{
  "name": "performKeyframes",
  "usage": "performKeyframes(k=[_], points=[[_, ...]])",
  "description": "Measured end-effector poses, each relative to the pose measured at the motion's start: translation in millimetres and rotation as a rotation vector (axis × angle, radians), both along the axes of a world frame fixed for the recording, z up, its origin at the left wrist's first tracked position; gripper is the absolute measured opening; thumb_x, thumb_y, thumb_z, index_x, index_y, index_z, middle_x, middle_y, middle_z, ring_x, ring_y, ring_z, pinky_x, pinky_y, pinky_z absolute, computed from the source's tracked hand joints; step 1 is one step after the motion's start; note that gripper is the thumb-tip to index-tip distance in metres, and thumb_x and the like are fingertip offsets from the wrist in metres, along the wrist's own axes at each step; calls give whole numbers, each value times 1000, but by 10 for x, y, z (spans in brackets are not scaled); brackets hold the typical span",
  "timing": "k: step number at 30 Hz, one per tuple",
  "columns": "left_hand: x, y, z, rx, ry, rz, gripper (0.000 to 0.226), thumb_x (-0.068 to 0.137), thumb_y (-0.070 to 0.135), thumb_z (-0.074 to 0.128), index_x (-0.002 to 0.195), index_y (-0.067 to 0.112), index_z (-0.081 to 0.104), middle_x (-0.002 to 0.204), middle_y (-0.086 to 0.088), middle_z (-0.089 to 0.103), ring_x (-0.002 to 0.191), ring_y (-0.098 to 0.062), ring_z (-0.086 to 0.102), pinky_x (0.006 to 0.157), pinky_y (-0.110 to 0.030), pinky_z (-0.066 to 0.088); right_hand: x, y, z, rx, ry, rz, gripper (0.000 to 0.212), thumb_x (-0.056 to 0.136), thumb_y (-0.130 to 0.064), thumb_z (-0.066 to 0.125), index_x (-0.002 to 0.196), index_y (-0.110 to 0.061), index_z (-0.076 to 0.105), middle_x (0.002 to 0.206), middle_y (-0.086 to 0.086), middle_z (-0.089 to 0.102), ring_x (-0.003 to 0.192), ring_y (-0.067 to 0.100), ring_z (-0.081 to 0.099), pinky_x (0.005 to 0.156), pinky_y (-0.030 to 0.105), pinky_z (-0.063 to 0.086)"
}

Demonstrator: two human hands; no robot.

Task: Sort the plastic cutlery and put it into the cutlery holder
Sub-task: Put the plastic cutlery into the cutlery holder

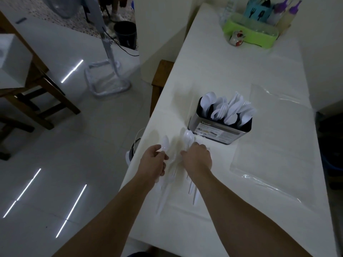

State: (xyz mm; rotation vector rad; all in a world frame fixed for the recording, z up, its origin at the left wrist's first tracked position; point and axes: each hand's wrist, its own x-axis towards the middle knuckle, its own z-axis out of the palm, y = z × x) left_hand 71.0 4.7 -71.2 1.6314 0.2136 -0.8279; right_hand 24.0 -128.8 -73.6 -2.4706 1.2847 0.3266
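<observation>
A metal cutlery holder (219,131) stands on the white table (241,71), packed with white plastic spoons and forks (228,108). Just in front of it, my left hand (153,162) grips a white spoon (164,143) with its bowl pointing up. My right hand (198,158) holds a small bunch of white spoons (188,136), bowls up towards the holder. Several loose white pieces of cutlery (165,193) lie on the table under and between my hands, their handles pointing towards me.
A clear plastic bag (269,145) lies flat to the right of the holder. A green tray (250,32) with bottles and a small cup sits at the table's far end. The table's left edge drops to a tiled floor with a wooden chair (159,80).
</observation>
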Motion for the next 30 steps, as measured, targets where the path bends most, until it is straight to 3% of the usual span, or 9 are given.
performKeyframes(k=[3,6,9,14,18,23,26,28,30], points=[[9,14,-22,-4,10,-8,43,97,11,53,140,12,47,90,-8,69,58,-14,50,51,-28,43,28,-33,-34,42,-1,-24,30,94,-34,55,111,-10,61,110,10,65,101,26,63,81,35,53],[22,5,-34,-12,23,-29,42,97,11,56,139,8,49,89,-9,70,57,-12,51,57,-27,46,42,-101,-28,192,-95,-187,23,90,-25,57,104,-9,65,103,9,69,98,29,65,72,30,49],[25,-30,-22,-69,110,26,37,95,5,59,131,5,52,92,-14,70,65,-16,58,60,-26,49,1,-147,33,223,-149,-219,17,86,-23,56,85,-11,68,82,7,68,82,28,66,62,27,44],[-3,-116,55,-90,184,64,20,92,4,63,112,6,58,96,-17,70,72,-20,69,61,-27,54,-153,-92,232,224,-260,-153,30,87,-25,55,57,-19,54,56,-3,53,58,15,53,47,23,32],[-19,-175,62,-81,189,57,27,89,4,67,114,-1,60,89,-16,66,63,-16,63,58,-27,51,-237,145,329,324,-381,-92,17,87,-33,63,86,-19,72,81,-6,70,77,10,62,63,21,42],[-35,-146,75,-50,144,-24,21,91,3,55,107,3,70,89,-21,73,73,-28,66,72,-41,57,-319,485,312,146,-351,-2,14,91,-38,55,88,-24,59,79,-4,66,74,17,63,65,32,52],[-51,-105,86,43,74,-70,26,90,2,49,102,9,71,86,-14,75,78,-28,72,63,-33,57,-308,602,294,137,-368,32,13,92,-34,52,88,-22,52,82,-1,61,74,21,61,66,36,52],[-65,-87,136,86,35,-77,23,88,0,46,88,8,68,76,-10,71,68,-25,68,55,-28,51,-302,649,295,111,-374,62,12,94,-31,50,93,-20,54,87,0,60,77,21,60,65,34,49],[-81,-98,172,87,47,-72,20,85,-1,44,77,3,61,69,-12,64,65,-26,61,59,-30,47,-294,695,300,99,-372,103,14,96,-26,47,102,-17,57,94,1,59,82,22,60,67,31,47]])
